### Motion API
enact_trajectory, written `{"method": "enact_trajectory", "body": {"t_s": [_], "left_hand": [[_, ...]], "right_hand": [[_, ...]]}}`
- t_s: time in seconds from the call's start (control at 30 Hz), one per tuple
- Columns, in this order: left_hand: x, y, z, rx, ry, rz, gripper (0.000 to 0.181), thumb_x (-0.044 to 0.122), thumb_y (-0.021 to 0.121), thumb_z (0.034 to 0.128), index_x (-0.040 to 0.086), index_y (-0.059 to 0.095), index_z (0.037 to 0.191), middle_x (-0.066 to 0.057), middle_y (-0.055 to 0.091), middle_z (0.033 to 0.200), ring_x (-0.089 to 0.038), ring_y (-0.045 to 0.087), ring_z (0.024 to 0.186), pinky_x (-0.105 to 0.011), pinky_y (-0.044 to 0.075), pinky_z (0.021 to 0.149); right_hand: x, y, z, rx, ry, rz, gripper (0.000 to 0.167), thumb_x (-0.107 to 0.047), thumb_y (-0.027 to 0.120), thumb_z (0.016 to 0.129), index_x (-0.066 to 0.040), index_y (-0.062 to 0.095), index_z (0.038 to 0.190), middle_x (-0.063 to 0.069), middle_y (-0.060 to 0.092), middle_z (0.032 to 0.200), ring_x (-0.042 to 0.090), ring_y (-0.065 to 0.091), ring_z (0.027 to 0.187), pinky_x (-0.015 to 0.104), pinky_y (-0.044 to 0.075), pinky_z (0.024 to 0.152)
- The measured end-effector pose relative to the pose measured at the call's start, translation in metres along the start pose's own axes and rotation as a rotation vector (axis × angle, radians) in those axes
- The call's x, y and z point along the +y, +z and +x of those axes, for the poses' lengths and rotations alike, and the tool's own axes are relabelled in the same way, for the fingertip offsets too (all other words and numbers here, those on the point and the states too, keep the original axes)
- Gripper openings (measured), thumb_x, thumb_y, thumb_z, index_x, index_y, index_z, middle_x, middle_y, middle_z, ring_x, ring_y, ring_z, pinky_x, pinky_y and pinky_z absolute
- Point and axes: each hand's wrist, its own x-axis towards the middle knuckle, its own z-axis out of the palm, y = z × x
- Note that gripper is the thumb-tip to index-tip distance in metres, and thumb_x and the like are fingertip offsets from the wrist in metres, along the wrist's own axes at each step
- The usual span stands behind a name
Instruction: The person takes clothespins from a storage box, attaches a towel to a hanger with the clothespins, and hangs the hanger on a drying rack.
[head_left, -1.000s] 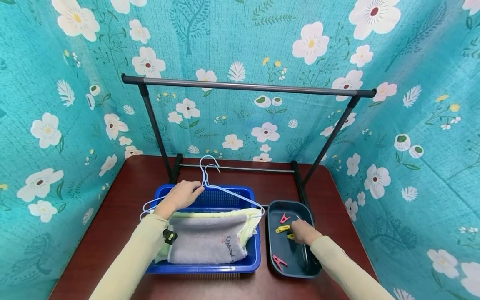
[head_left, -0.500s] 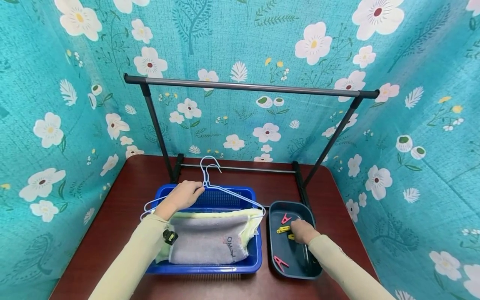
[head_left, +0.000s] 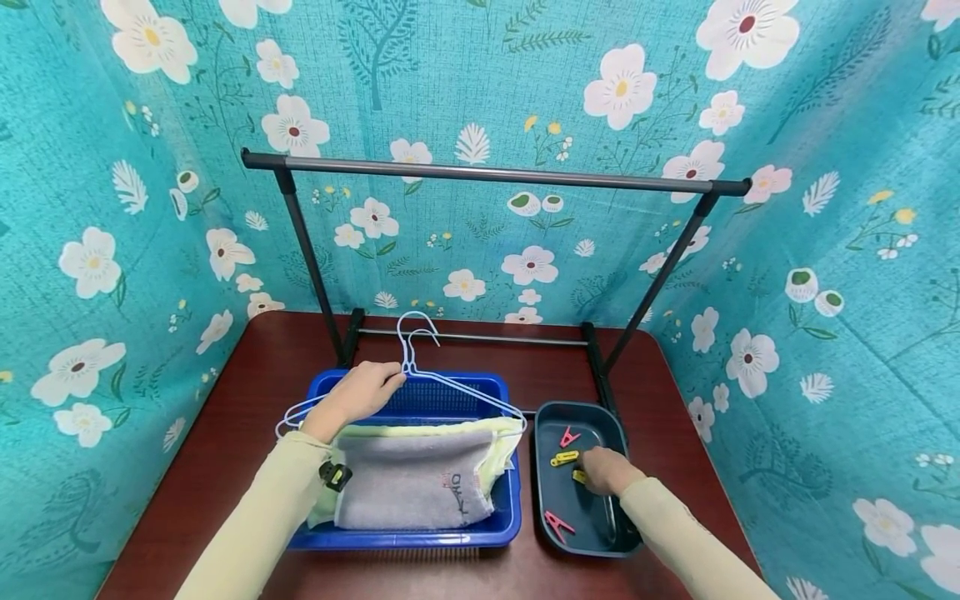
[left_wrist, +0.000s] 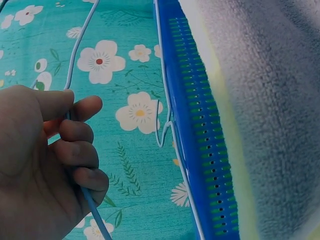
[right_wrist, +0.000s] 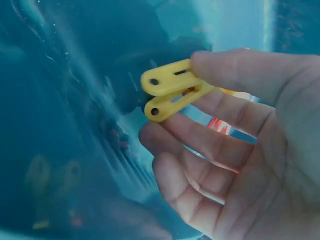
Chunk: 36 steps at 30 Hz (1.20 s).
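My left hand (head_left: 363,392) grips a light blue clothes hanger (left_wrist: 95,215) below its hook, fingers curled round the wire in the left wrist view. A second hanger (left_wrist: 182,165) lies alongside it. Under the hangers, a grey towel (head_left: 412,479) and a pale yellow-green towel (head_left: 504,454) lie in a blue basket (head_left: 420,540). My right hand (head_left: 611,471) is low in a dark tray (head_left: 576,546). Between thumb and index finger it pinches a yellow clothespin (right_wrist: 172,82), as the right wrist view shows. Another yellow clothespin (head_left: 565,457) lies beside that hand.
Pink clothespins (head_left: 558,525) lie in the tray. Behind the basket and tray stands a dark metal rack (head_left: 495,173) with a horizontal top bar. A flowered teal cloth (head_left: 465,250) surrounds the dark red table (head_left: 225,433) at the back and sides.
My right hand has shifted very slightly toward the near side of the tray. My left hand stays on the hanger; the basket and towels look unchanged.
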Motion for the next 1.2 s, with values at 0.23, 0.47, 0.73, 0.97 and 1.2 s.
{"method": "enact_trajectory", "body": {"t_s": [0.23,0.47,0.73,0.97,1.2], "left_hand": [[0.001,-0.005,-0.001,-0.002,0.020,-0.031,0.029,0.020,0.047,0.1009,0.014,0.045,0.073,0.003,0.032,0.059,-0.011,0.032,0.051,-0.029,0.029,0.053],[0.002,-0.006,-0.002,-0.010,0.007,-0.063,0.029,0.023,0.048,0.1008,0.012,0.046,0.074,0.002,0.032,0.059,-0.012,0.033,0.050,-0.029,0.030,0.053],[0.005,-0.007,-0.001,0.008,-0.005,-0.057,0.028,0.026,0.048,0.1004,0.015,0.046,0.075,0.002,0.032,0.059,-0.013,0.033,0.050,-0.030,0.030,0.052],[0.006,-0.008,-0.001,-0.006,-0.004,-0.121,0.026,0.025,0.048,0.1008,0.014,0.045,0.078,0.002,0.033,0.061,-0.013,0.034,0.052,-0.029,0.031,0.053],[0.011,-0.011,-0.001,0.000,0.021,-0.140,0.026,0.019,0.048,0.1005,0.013,0.042,0.076,0.001,0.032,0.060,-0.013,0.030,0.050,-0.029,0.029,0.052]], "right_hand": [[0.003,-0.005,-0.003,-0.022,-0.013,0.095,0.019,-0.005,0.064,0.086,-0.003,0.062,0.104,0.011,0.059,0.087,0.022,0.052,0.072,0.041,0.048,0.069],[0.006,-0.011,-0.008,-0.019,-0.023,0.195,0.026,-0.009,0.060,0.090,0.001,0.061,0.114,0.013,0.061,0.102,0.023,0.052,0.078,0.043,0.047,0.073],[0.011,-0.011,-0.012,0.032,-0.060,0.268,0.022,-0.013,0.057,0.095,0.000,0.065,0.110,0.005,0.059,0.086,0.017,0.050,0.069,0.036,0.043,0.063],[0.020,-0.006,-0.013,0.110,-0.078,0.364,0.017,-0.017,0.061,0.093,-0.003,0.069,0.097,0.000,0.060,0.079,0.013,0.052,0.065,0.032,0.046,0.060],[0.024,-0.004,-0.016,0.139,-0.056,0.520,0.018,-0.028,0.073,0.083,-0.011,0.069,0.088,-0.003,0.061,0.079,0.013,0.054,0.069,0.031,0.048,0.062]]}}
